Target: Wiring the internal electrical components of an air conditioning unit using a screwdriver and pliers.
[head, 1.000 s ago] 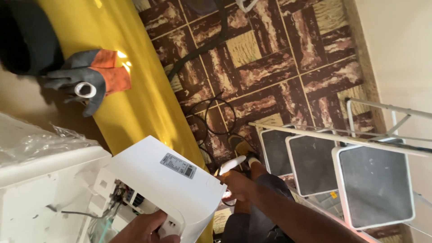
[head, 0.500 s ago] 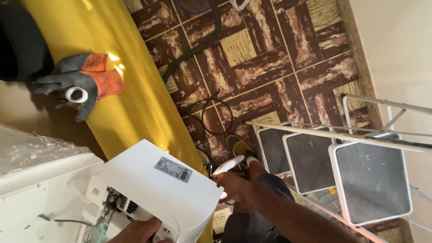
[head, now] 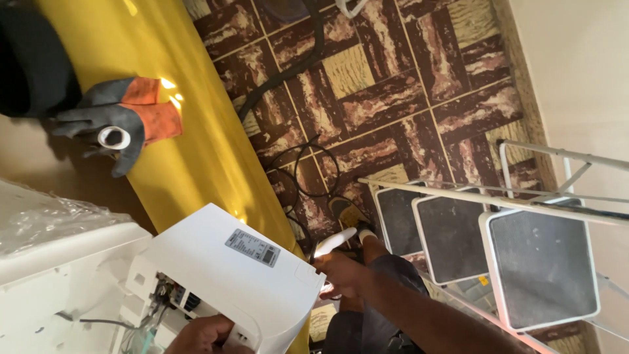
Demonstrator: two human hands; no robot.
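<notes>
Brown patterned floor tiles spread out below me, with a yellow curtain running down beside the white cover I'm handling. My left hand grips the cover's lower edge, fingers curled around it. My right hand, just right of the cover, is closed around a slim white tool, though I can't quite make out what kind. Further right of the cover stands a step ladder. Above the cover, someone's gloved hand holds a small white tube.
</notes>
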